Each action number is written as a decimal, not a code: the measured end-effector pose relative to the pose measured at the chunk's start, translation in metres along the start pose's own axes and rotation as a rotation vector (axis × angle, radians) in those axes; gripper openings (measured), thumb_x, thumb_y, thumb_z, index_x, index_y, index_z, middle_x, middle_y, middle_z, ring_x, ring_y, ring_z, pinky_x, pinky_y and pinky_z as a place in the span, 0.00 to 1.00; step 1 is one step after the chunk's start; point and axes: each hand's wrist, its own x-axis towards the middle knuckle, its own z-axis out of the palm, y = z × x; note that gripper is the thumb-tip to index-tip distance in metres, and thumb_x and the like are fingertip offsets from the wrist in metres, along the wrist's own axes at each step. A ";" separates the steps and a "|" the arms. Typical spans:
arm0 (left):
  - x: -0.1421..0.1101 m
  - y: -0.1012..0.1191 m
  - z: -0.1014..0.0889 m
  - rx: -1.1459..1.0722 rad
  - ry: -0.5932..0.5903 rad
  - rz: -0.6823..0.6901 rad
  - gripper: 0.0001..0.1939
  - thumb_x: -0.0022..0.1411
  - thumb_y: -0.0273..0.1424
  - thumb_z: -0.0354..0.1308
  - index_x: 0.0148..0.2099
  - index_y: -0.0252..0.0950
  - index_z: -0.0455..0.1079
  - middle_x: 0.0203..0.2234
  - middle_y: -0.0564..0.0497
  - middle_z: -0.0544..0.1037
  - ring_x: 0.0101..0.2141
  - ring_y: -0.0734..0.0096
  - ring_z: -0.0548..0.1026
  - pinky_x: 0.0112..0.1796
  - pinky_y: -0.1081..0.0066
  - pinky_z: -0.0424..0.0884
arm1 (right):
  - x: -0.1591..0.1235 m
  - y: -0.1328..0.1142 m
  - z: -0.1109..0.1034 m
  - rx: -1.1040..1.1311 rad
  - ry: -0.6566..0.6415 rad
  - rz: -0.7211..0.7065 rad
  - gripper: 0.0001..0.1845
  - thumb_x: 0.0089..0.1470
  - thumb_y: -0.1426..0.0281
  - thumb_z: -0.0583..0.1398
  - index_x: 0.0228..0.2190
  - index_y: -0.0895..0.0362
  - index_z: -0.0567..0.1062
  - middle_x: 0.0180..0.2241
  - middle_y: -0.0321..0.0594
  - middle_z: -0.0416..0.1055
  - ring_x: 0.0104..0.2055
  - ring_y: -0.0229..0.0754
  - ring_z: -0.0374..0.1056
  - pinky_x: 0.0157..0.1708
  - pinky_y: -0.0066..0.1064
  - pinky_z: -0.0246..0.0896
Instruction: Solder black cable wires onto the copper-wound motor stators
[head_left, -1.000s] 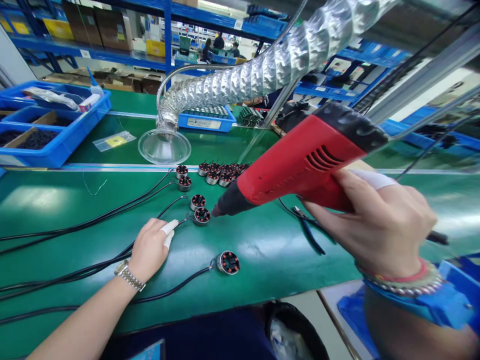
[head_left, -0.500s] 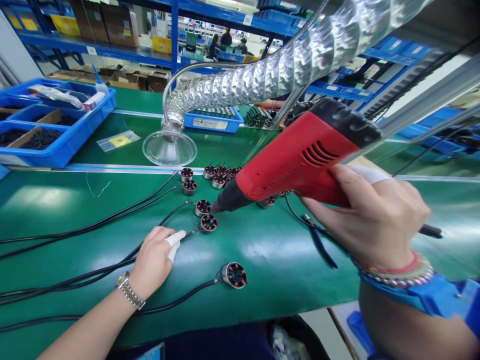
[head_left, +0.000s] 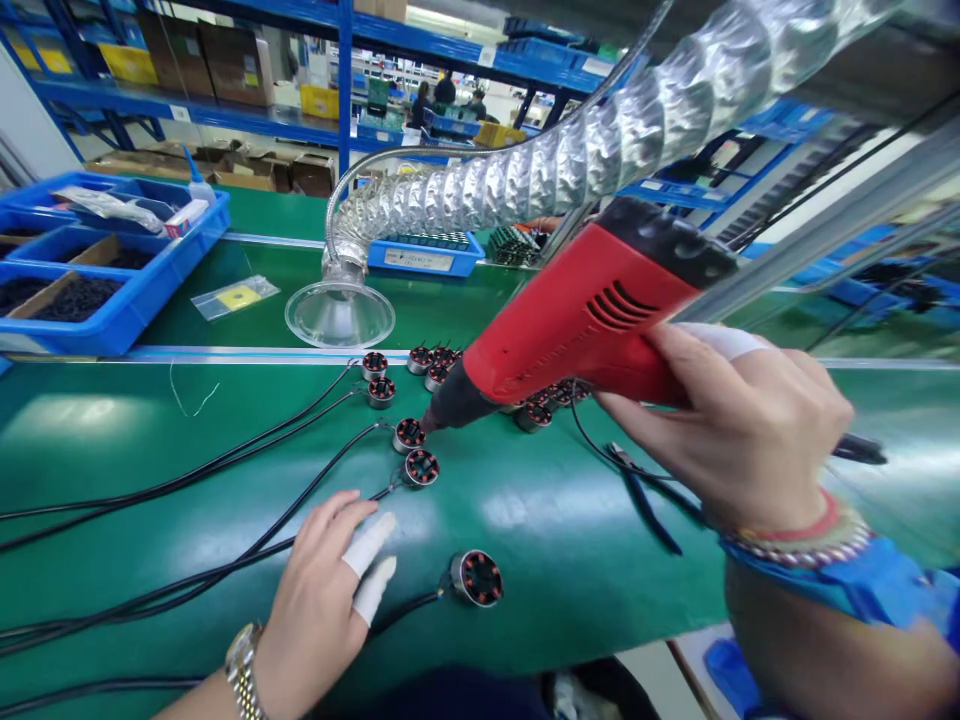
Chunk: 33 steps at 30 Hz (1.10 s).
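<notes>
In my right hand (head_left: 750, 430) is a red heat gun (head_left: 577, 310), its dark nozzle pointing down and left, close to a small round motor stator with copper windings (head_left: 409, 436). A second stator (head_left: 421, 468) sits just in front of that one, with a black cable running left from it. My left hand (head_left: 322, 595), white finger cots on two digits, hovers over the black cables with fingers spread and holds nothing. A larger-looking stator (head_left: 478, 578) lies to its right, its cable passing partly hidden under the hand.
Two more wired stators (head_left: 381, 392) lie farther back, with a cluster of stators (head_left: 534, 416) partly hidden behind the gun. Cutters (head_left: 649, 500) rest at right. A fume-extraction hood (head_left: 340, 315) hangs over the bench. A blue divided bin (head_left: 112, 325) stands at left.
My left hand has let go of the cable of the front stator, drawn back toward me and opened. The heat gun's nozzle remains near the paired stators. The view has shifted slightly.
</notes>
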 end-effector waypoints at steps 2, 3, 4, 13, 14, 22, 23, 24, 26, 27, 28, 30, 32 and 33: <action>-0.001 0.002 -0.001 -0.009 -0.006 0.015 0.15 0.59 0.24 0.52 0.49 0.33 0.65 0.43 0.42 0.70 0.49 0.56 0.63 0.45 0.54 0.69 | 0.008 -0.003 0.009 -0.001 0.021 0.000 0.22 0.45 0.56 0.60 0.39 0.58 0.71 0.31 0.43 0.74 0.26 0.43 0.65 0.25 0.31 0.52; -0.002 0.003 -0.001 -0.011 -0.006 0.018 0.15 0.59 0.24 0.52 0.49 0.33 0.65 0.43 0.42 0.70 0.49 0.56 0.63 0.45 0.54 0.69 | 0.012 -0.005 0.015 -0.001 0.032 0.005 0.23 0.45 0.56 0.59 0.39 0.58 0.71 0.31 0.43 0.74 0.27 0.43 0.66 0.25 0.31 0.51; -0.002 0.003 -0.001 -0.013 -0.004 0.018 0.15 0.58 0.24 0.52 0.49 0.33 0.65 0.43 0.42 0.70 0.49 0.56 0.63 0.44 0.54 0.69 | 0.016 -0.007 0.020 -0.001 0.039 0.013 0.23 0.45 0.56 0.59 0.39 0.58 0.71 0.31 0.43 0.74 0.27 0.43 0.66 0.25 0.32 0.50; -0.003 0.002 0.000 -0.042 0.001 0.012 0.13 0.58 0.25 0.53 0.47 0.33 0.66 0.41 0.42 0.72 0.46 0.54 0.66 0.42 0.54 0.71 | 0.037 -0.023 0.050 0.046 -0.018 0.019 0.22 0.46 0.56 0.57 0.39 0.57 0.72 0.32 0.41 0.74 0.28 0.42 0.66 0.27 0.31 0.49; -0.003 0.002 -0.001 -0.044 0.001 0.010 0.13 0.58 0.25 0.53 0.47 0.33 0.66 0.41 0.42 0.72 0.46 0.54 0.66 0.42 0.54 0.72 | 0.037 -0.024 0.052 0.047 -0.016 0.015 0.22 0.46 0.56 0.57 0.39 0.57 0.72 0.32 0.41 0.74 0.28 0.42 0.66 0.27 0.31 0.49; -0.002 0.003 -0.004 -0.066 0.004 0.016 0.13 0.57 0.24 0.52 0.45 0.32 0.68 0.40 0.41 0.73 0.46 0.53 0.67 0.40 0.53 0.72 | 0.039 -0.026 0.051 0.090 -0.114 0.051 0.22 0.47 0.56 0.57 0.40 0.57 0.72 0.32 0.45 0.74 0.29 0.44 0.65 0.27 0.33 0.49; -0.002 0.003 -0.003 -0.070 0.008 0.018 0.13 0.57 0.24 0.52 0.45 0.32 0.68 0.40 0.41 0.73 0.46 0.53 0.67 0.40 0.53 0.73 | 0.039 -0.026 0.051 0.089 -0.120 0.052 0.22 0.47 0.56 0.57 0.40 0.57 0.72 0.32 0.45 0.74 0.29 0.44 0.65 0.27 0.33 0.49; -0.002 0.003 -0.003 -0.074 0.009 0.020 0.12 0.57 0.24 0.52 0.45 0.32 0.68 0.40 0.41 0.73 0.45 0.53 0.67 0.40 0.53 0.73 | 0.039 -0.026 0.052 0.085 -0.117 0.051 0.22 0.46 0.56 0.57 0.40 0.57 0.72 0.32 0.45 0.74 0.29 0.45 0.65 0.27 0.33 0.49; -0.002 0.003 -0.002 -0.079 -0.001 0.013 0.12 0.57 0.24 0.52 0.45 0.32 0.69 0.40 0.41 0.73 0.45 0.53 0.67 0.40 0.53 0.73 | 0.040 -0.027 0.054 0.078 -0.111 0.042 0.22 0.47 0.55 0.57 0.40 0.57 0.72 0.32 0.44 0.74 0.28 0.44 0.65 0.27 0.33 0.49; -0.002 0.003 -0.002 -0.082 -0.010 0.009 0.12 0.57 0.24 0.52 0.44 0.32 0.69 0.40 0.41 0.73 0.45 0.53 0.67 0.40 0.53 0.73 | 0.040 -0.028 0.055 0.076 -0.108 0.039 0.22 0.47 0.55 0.57 0.40 0.57 0.72 0.32 0.44 0.74 0.28 0.44 0.65 0.27 0.33 0.49; -0.002 0.003 -0.002 -0.084 -0.018 0.005 0.12 0.57 0.25 0.52 0.44 0.33 0.69 0.40 0.42 0.73 0.45 0.52 0.68 0.40 0.53 0.73 | 0.041 -0.029 0.057 0.074 -0.109 0.042 0.22 0.47 0.55 0.57 0.40 0.57 0.73 0.33 0.43 0.74 0.28 0.44 0.65 0.27 0.33 0.49; -0.001 0.003 -0.002 -0.091 -0.025 0.002 0.12 0.57 0.25 0.52 0.44 0.33 0.69 0.40 0.42 0.73 0.45 0.52 0.68 0.40 0.53 0.73 | 0.044 -0.031 0.061 0.067 -0.118 0.058 0.23 0.47 0.55 0.57 0.41 0.57 0.72 0.33 0.44 0.74 0.29 0.44 0.65 0.28 0.33 0.48; -0.001 0.003 -0.003 -0.096 -0.025 -0.002 0.12 0.57 0.25 0.52 0.44 0.33 0.69 0.39 0.42 0.74 0.45 0.52 0.68 0.40 0.53 0.73 | 0.048 -0.034 0.066 0.056 -0.125 0.087 0.24 0.48 0.54 0.56 0.42 0.58 0.72 0.34 0.45 0.74 0.30 0.45 0.65 0.28 0.33 0.47; -0.001 0.003 -0.003 -0.098 -0.026 -0.005 0.12 0.57 0.25 0.52 0.44 0.33 0.69 0.39 0.42 0.74 0.45 0.53 0.68 0.40 0.53 0.73 | 0.051 -0.035 0.068 0.053 -0.131 0.093 0.25 0.49 0.54 0.56 0.42 0.58 0.72 0.34 0.45 0.73 0.30 0.45 0.65 0.28 0.33 0.46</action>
